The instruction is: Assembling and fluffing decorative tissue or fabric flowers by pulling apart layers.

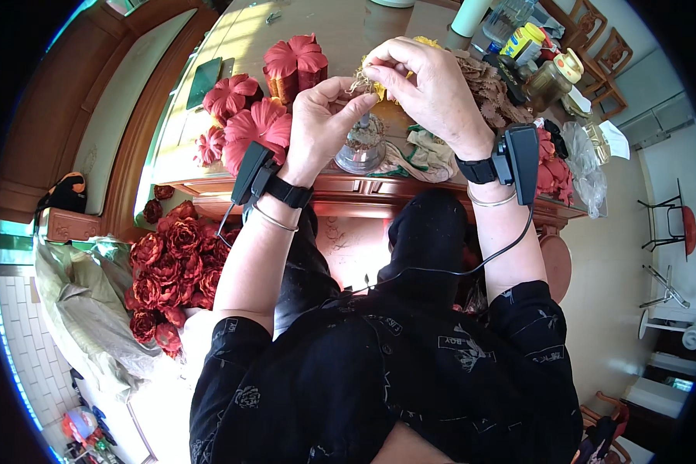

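Above the table my two hands meet at a small, tan-yellow stringy piece that looks like flower stamens (361, 82). My left hand (322, 127) pinches at its lower side, thumb and forefinger pressed together. From the right, my right hand (433, 93) grips its upper part between thumb and fingers. Yellow petals (427, 42) show partly behind the right hand, which hides most of them. Directly below stands a clear glass container (361, 151) with a grainy filling. Stacks of red fabric petals (259, 131) lie left of my left hand.
White cloth gloves with green edging (425, 158) lie at the table's front edge. Brown petals (483, 89), a yellow-labelled container (523, 40) and a lidded jar (553, 77) crowd the right side. A dark phone (205, 83) is at left. Dark red artificial flowers (174, 263) are heaped below the table's left.
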`<move>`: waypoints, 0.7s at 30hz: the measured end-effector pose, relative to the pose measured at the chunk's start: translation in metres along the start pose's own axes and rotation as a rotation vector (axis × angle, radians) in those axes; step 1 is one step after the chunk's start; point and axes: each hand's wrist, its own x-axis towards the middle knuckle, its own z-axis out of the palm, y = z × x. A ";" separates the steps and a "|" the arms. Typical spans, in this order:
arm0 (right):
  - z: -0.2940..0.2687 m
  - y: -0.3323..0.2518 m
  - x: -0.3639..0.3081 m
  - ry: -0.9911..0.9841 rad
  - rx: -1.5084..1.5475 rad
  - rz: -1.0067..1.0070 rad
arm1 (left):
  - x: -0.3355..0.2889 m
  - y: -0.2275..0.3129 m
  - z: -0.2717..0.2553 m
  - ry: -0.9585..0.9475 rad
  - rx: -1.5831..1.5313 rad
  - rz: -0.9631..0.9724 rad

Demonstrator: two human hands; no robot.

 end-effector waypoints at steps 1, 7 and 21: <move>-0.001 0.001 0.000 -0.037 0.062 0.069 | 0.000 0.000 0.000 0.006 -0.003 0.004; -0.002 0.019 -0.002 -0.082 0.491 0.312 | 0.001 0.001 0.001 -0.001 0.027 -0.029; 0.000 0.021 -0.001 -0.095 0.617 0.391 | 0.001 -0.001 0.000 -0.020 0.049 -0.030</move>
